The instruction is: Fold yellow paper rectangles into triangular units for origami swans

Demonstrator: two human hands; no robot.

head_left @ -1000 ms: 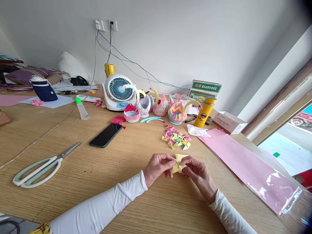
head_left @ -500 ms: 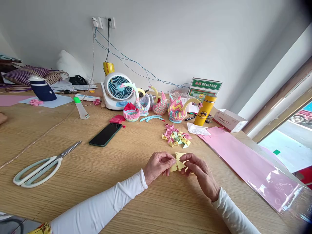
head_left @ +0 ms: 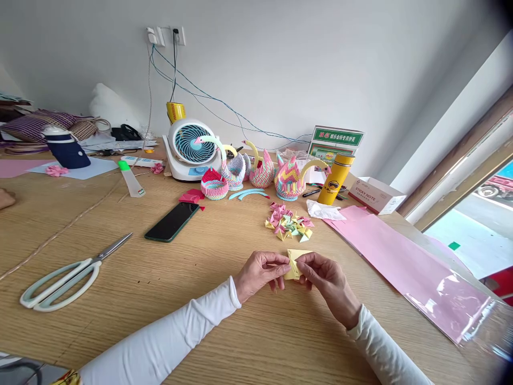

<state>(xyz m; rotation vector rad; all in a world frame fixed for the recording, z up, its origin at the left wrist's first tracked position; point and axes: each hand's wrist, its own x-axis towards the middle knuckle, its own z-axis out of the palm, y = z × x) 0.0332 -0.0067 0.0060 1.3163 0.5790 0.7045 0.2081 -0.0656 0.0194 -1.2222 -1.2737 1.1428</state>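
My left hand [head_left: 258,274] and my right hand [head_left: 324,278] meet over the wooden table [head_left: 140,278], both pinching a small yellow folded paper [head_left: 295,263] between thumbs and fingertips. The paper is held just above the tabletop. Behind it lies a pile of small folded paper pieces [head_left: 289,225] in pink, yellow and green. Both arms wear white sleeves.
Scissors [head_left: 60,278] lie at the left, a black phone [head_left: 172,221] in the middle. Paper swans [head_left: 256,174], a small fan [head_left: 188,147], a yellow flask [head_left: 335,181] and a sticky note box [head_left: 374,195] stand at the back. A pink sheet [head_left: 401,262] covers the right side.
My fingers have worked the yellow paper into a tighter fold; its corners show less. The hands stay in the same spot, and the view has shifted slightly.
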